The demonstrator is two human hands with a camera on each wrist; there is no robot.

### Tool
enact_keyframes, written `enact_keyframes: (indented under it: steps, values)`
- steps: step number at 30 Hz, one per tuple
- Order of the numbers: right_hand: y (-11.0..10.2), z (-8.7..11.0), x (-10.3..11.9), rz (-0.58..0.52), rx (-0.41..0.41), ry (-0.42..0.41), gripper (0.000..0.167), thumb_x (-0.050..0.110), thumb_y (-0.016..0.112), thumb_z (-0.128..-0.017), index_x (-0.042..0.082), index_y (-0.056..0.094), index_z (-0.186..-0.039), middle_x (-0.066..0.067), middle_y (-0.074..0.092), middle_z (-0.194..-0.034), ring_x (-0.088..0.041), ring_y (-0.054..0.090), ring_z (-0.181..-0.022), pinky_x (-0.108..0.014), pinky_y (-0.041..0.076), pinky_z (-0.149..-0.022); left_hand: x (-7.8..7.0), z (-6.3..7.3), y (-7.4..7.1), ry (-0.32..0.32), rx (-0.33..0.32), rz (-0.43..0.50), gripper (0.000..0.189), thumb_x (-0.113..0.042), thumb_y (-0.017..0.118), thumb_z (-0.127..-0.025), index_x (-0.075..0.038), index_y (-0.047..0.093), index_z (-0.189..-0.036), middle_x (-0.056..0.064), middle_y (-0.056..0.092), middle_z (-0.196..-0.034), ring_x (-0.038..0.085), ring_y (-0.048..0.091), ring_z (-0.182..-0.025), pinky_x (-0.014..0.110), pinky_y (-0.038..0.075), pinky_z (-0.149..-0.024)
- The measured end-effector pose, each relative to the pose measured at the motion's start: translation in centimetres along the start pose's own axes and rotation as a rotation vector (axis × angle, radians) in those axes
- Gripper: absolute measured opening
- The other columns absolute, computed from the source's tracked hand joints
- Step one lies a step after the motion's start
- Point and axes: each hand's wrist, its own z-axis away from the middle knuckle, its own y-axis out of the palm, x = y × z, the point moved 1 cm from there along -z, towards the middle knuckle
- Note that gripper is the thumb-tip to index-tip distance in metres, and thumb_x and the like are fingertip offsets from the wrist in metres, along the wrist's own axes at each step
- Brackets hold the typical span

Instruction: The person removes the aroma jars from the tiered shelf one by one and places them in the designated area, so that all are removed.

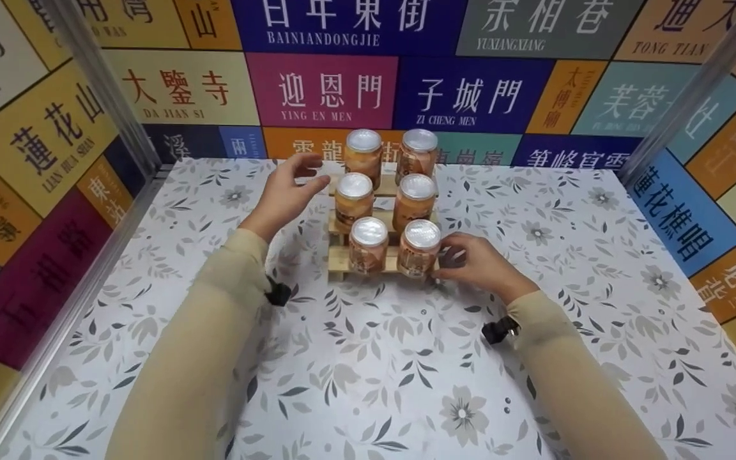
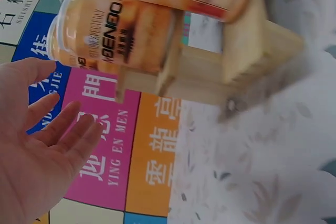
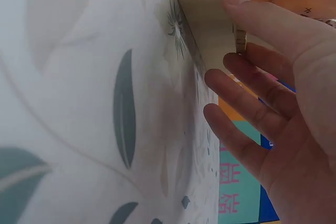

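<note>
A three-step wooden stand carries jars with silvery lids and orange contents, two to a step. My left hand is beside the stand's left side, fingers spread and loosely bent, holding nothing. In the left wrist view a gap shows between its fingers and the nearest labelled jar. My right hand is at the front right jar, forefinger by the jar's side and thumb low at the step's corner. In the right wrist view the thumb tip meets the wooden step, while the other fingers extend loosely.
The stand rests on a table covered in a white leaf-and-flower cloth. Coloured panels with large characters rise behind and at both sides. A clear upright edge marks the back left corner. Black clips sit at the cuffs.
</note>
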Motion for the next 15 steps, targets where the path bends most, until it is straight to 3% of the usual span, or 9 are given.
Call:
enact_keyframes:
  steps: [6,15]
  values:
    - [-0.3,-0.2,-0.1,-0.023,0.002,0.005,0.055,0.016,0.09,-0.08,0.005,0.067,-0.129,-0.013,0.072,-0.119,-0.034,0.07,-0.108,-0.048,0.059,-0.096,-2.2,-2.9,0.7,0.046,0.019,-0.018,0.061,-0.031,0.075,-0.095,-0.014,0.051,-0.149,0.008,0.057,-0.147,0.027,0.054,-0.134,0.04,0.05,-0.111]
    - [0.0,-0.2,-0.3,-0.083,-0.006,0.036,0.055,0.013,0.091,-0.076,0.009,0.069,-0.126,-0.009,0.07,-0.121,-0.031,0.068,-0.112,-0.047,0.057,-0.101,-2.7,-5.0,2.3,0.088,0.046,0.035,0.062,-0.026,0.079,-0.092,-0.011,0.053,-0.147,0.008,0.059,-0.142,0.024,0.056,-0.129,0.039,0.048,-0.111]
